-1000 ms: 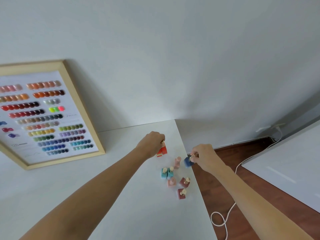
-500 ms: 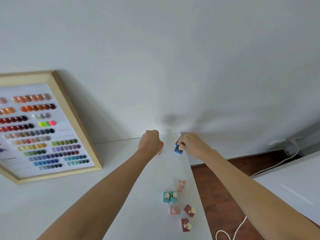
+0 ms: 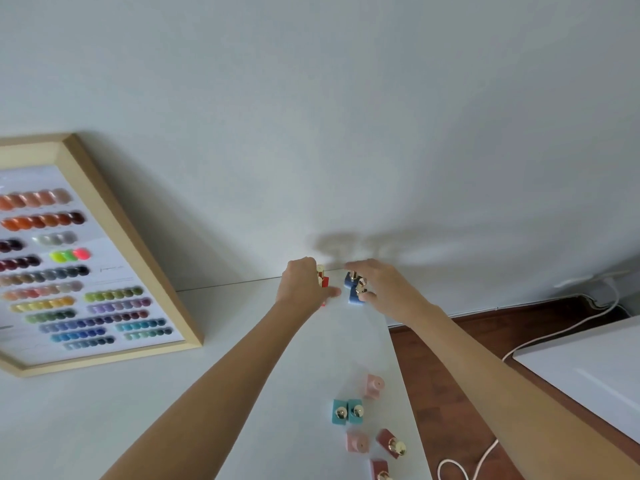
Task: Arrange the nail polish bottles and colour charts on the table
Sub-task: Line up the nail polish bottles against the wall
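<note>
On the white table [image 3: 194,382], my left hand [image 3: 299,284] is closed around a red nail polish bottle [image 3: 324,281] with a gold cap, at the far edge by the wall. Just to its right, my right hand [image 3: 384,289] grips a blue bottle [image 3: 355,296] in front of a second blue bottle [image 3: 347,280]. Nearer me stand a pink bottle [image 3: 373,386], two teal bottles [image 3: 347,411], another pink one [image 3: 356,441] and two maroon ones [image 3: 389,442]. A wood-framed colour chart [image 3: 138,244] leans against the wall at the left.
The table's right edge runs close beside the loose bottles, with wooden floor [image 3: 436,375] below. A white cable [image 3: 453,469] loops on the floor. Another white surface [image 3: 588,362] sits at the right.
Both hands carried a red and a blue bottle from the loose group to the table's far edge by the wall. They now hold them down beside bottles standing there.
</note>
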